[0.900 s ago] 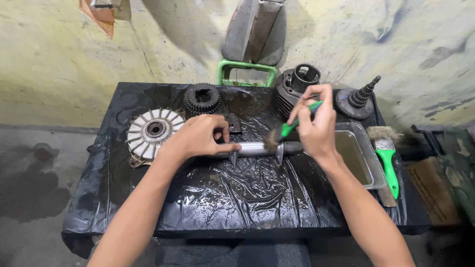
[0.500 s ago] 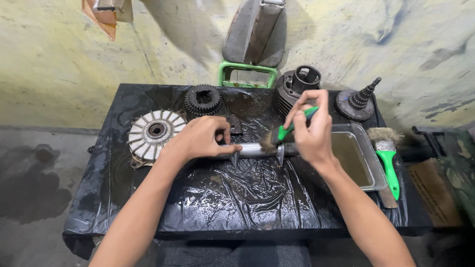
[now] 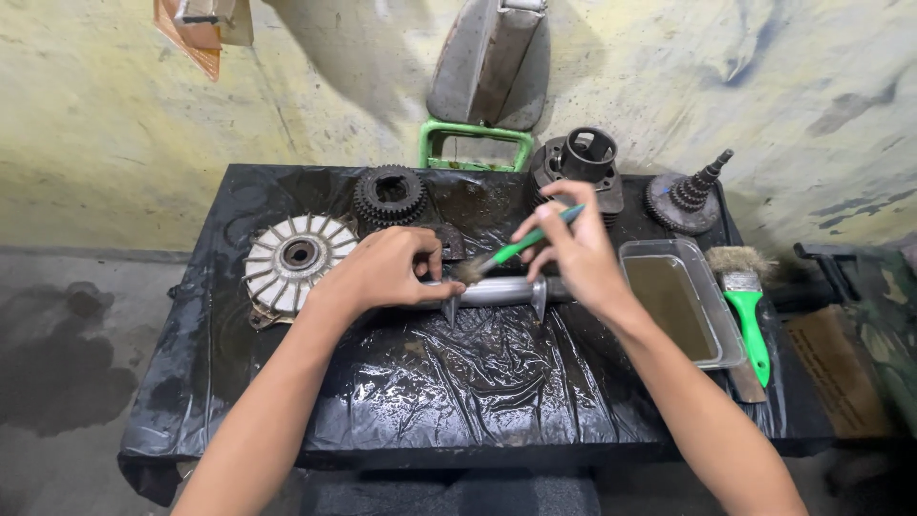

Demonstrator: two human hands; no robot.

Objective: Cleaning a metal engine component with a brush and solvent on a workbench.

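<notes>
My left hand (image 3: 382, 272) grips the left end of a grey metal shaft (image 3: 497, 291) that lies across the middle of a table covered in wet black plastic (image 3: 458, 382). The shaft has two small prongs pointing down. My right hand (image 3: 573, 253) holds a small green-handled brush (image 3: 516, 248), its bristles resting on the shaft just right of my left fingers.
A white finned wheel (image 3: 291, 256) and a dark gear (image 3: 390, 194) lie at the back left. A cylinder block (image 3: 583, 162) and a stepped gear shaft (image 3: 688, 196) stand at the back right. A tray of murky liquid (image 3: 680, 301) and a bigger green brush (image 3: 745, 306) sit at right.
The brush tip has moved left along the shaft toward my left hand. My left hand has stayed on the shaft's end.
</notes>
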